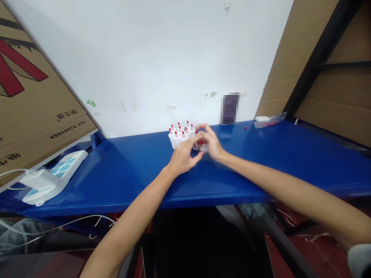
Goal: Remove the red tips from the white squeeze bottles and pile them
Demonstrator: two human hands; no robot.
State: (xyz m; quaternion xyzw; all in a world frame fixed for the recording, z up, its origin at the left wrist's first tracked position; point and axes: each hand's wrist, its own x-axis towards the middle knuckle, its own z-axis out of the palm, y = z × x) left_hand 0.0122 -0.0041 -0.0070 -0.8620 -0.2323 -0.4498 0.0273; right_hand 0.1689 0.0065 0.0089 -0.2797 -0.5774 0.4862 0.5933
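Several small white squeeze bottles point(177, 141) with red-tipped nozzles stand upright in a tight cluster on the blue table point(139, 170), near the wall. Just right of the cluster, my right hand point(213, 144) curls its fingers around another white bottle point(204, 147) with a red tip. My left hand point(184, 156) reaches in from the left, thumb and fingers pinched at the same bottle and partly covering it. The fingertips of both hands nearly meet there. Part of the cluster is hidden behind my left hand.
A white power strip point(68, 166) with a plugged-in adapter lies at the left. A pixelated dark upright object point(230, 109) leans on the white wall. A clear plastic bag point(271, 120) and a tiny red cap point(245, 128) lie at back right. Cardboard point(37, 88) flanks the table.
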